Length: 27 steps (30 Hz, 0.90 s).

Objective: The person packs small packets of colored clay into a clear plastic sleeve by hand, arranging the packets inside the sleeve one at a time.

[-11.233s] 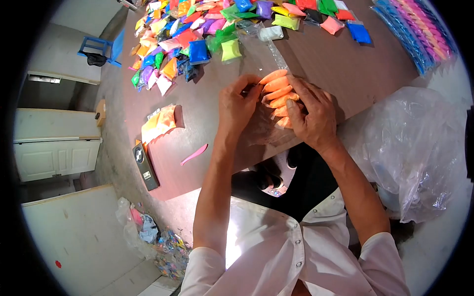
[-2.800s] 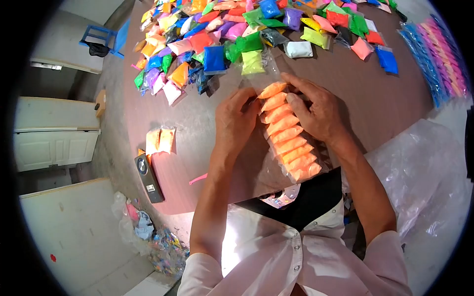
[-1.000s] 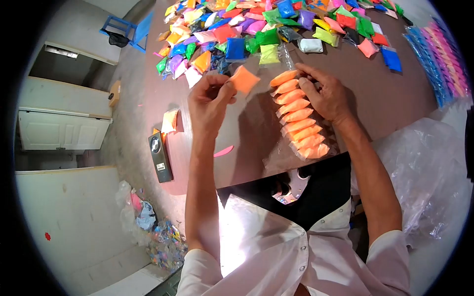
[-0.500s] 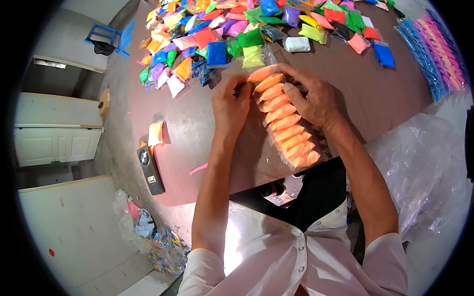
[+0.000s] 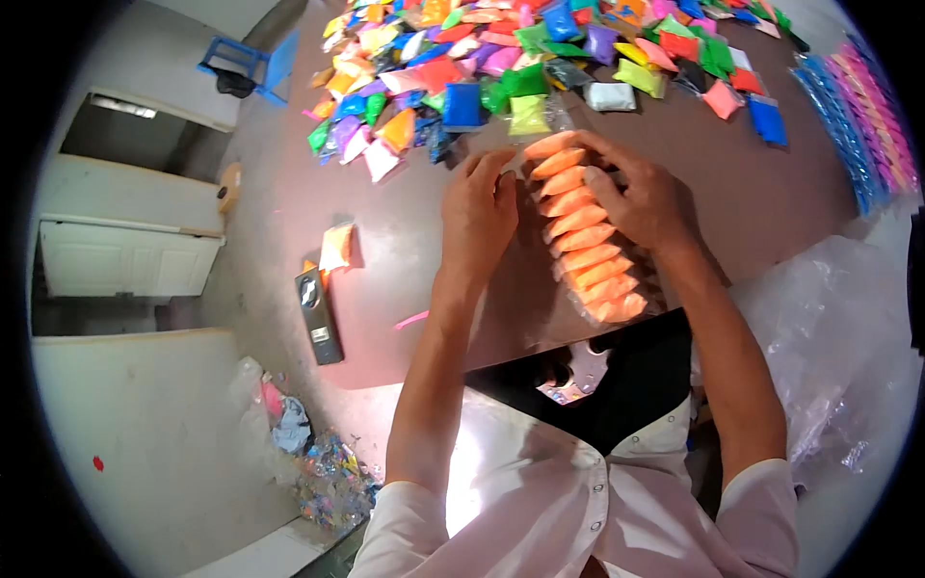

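Observation:
A row of orange packets (image 5: 581, 239), overlapping one another in a clear plastic bag, lies slanted on the table towards its front edge. My right hand (image 5: 644, 197) grips the bag's upper right side, its index finger over the top packet and its thumb against the row. To the left of the bag's top end is my left hand (image 5: 482, 207), its fingers bent and a small gap between thumb and index finger. Nothing shows in it, and it looks apart from the packets.
Many colourful packets (image 5: 462, 106) are heaped at the back of the brown table (image 5: 385, 289). Filled blue and pink bags (image 5: 853, 120) lie far right, above clear plastic sheeting (image 5: 819, 337). A black phone (image 5: 318, 316), one loose orange packet (image 5: 337, 248) and a pink strip (image 5: 411, 320) lie left.
My left hand has come away from the bag's top edge, and its fingers have loosened. My right hand keeps its grip. The whole view has shifted slightly.

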Each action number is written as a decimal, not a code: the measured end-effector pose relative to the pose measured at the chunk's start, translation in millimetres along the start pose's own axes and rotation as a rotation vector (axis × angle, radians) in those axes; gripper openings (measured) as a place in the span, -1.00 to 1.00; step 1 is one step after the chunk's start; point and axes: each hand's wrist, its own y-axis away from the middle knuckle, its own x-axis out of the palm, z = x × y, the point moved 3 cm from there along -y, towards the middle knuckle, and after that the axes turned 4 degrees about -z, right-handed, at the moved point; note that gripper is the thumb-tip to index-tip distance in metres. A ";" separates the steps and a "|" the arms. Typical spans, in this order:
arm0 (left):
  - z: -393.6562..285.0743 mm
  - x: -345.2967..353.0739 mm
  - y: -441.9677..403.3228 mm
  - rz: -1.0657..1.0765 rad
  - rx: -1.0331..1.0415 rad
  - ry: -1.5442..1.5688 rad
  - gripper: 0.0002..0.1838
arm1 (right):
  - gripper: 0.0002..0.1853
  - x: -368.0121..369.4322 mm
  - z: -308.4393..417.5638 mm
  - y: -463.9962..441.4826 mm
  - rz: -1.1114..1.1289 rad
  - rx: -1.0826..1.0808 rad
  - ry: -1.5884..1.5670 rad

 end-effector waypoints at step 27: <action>40.0 -105.8 13.2 -0.054 -0.600 0.515 -0.79 | -0.53 2.4 -12.6 -0.2 -0.010 -0.015 -0.032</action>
